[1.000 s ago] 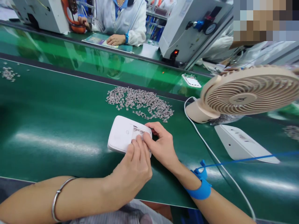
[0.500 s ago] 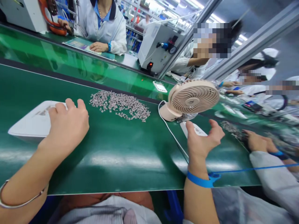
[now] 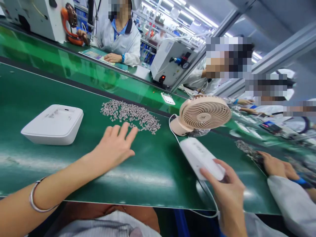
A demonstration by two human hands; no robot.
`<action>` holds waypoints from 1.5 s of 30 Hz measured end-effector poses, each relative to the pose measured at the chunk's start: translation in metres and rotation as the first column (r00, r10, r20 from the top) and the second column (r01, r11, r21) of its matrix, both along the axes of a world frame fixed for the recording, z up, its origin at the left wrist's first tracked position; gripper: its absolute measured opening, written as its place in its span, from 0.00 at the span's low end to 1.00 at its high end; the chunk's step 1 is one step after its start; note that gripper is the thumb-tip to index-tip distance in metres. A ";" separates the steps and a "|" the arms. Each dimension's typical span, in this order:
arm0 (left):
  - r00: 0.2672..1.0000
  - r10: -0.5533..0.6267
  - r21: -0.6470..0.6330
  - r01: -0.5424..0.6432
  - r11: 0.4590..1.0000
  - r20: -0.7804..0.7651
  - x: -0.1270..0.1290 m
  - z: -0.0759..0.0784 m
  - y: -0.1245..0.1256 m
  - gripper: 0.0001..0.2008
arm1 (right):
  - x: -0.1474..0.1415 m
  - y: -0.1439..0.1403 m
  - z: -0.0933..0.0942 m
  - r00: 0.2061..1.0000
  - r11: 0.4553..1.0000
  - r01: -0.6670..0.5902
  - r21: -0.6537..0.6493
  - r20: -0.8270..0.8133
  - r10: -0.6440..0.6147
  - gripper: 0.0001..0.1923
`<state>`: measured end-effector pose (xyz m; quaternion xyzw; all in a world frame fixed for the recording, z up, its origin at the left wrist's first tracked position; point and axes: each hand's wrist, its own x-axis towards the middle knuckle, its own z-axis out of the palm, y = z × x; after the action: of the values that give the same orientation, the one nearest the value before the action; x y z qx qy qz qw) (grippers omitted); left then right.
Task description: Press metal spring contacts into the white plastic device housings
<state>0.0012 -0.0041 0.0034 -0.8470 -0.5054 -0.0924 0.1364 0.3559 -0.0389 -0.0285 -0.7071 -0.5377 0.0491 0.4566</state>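
My left hand (image 3: 116, 143) reaches over the green work surface (image 3: 148, 184), fingers spread and holding nothing. Just beyond its fingertips lies a loose pile of small metal pieces (image 3: 130, 113). To the left, a white box-shaped device (image 3: 55, 123) with a recessed, printed panel rests on the surface. My right hand (image 3: 228, 184) grips the near end of a white rectangular device (image 3: 201, 156) between thumb and fingers; it is tilted, with small print on its face. A beige desk fan (image 3: 204, 113) stands behind that device.
The fan's white cable (image 3: 209, 194) loops down over the front edge. At right, a co-worker's hands (image 3: 276, 164) are near another pile of small metal pieces (image 3: 245, 148). A person in a white coat (image 3: 132, 42) sits across the line. A white panel (image 3: 168, 98) lies beyond the dark rail.
My left hand has left the white box-shaped device and moved right toward the metal pieces. My right hand, open before, has closed on the other white device, which now sits nearer and tilted.
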 end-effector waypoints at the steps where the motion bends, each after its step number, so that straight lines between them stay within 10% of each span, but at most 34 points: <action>1: 0.993 -0.111 0.008 0.111 0.994 0.036 0.005 -0.004 -0.004 0.34 | -0.019 -0.006 0.001 0.991 0.992 -0.128 -0.011 -0.031 0.127 0.30; 7: 0.888 -0.435 -0.019 0.443 0.897 0.148 0.022 -0.021 -0.021 0.31 | -0.095 0.007 -0.005 0.739 0.784 -0.620 -0.012 -0.344 0.579 0.38; 12: 0.902 -0.397 -0.015 0.405 0.914 0.169 0.021 -0.021 -0.019 0.16 | -0.098 0.074 -0.017 0.751 0.935 -0.354 0.030 -0.587 0.303 0.28; 23: 0.912 -0.383 -0.028 0.391 0.920 0.150 0.022 -0.022 -0.021 0.15 | -0.114 0.208 -0.035 0.910 0.972 -0.230 0.056 -0.342 0.235 0.18; 45: 0.917 -0.367 -0.067 0.380 0.922 0.156 0.022 -0.022 -0.024 0.11 | -0.134 0.190 -0.003 0.867 0.887 -0.458 0.064 -0.191 0.461 0.13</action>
<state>0.0235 -0.0283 -0.0186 -0.9249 -0.3465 -0.1516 0.0396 0.2223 0.1510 -0.0319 -0.5465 -0.6420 0.2229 0.4893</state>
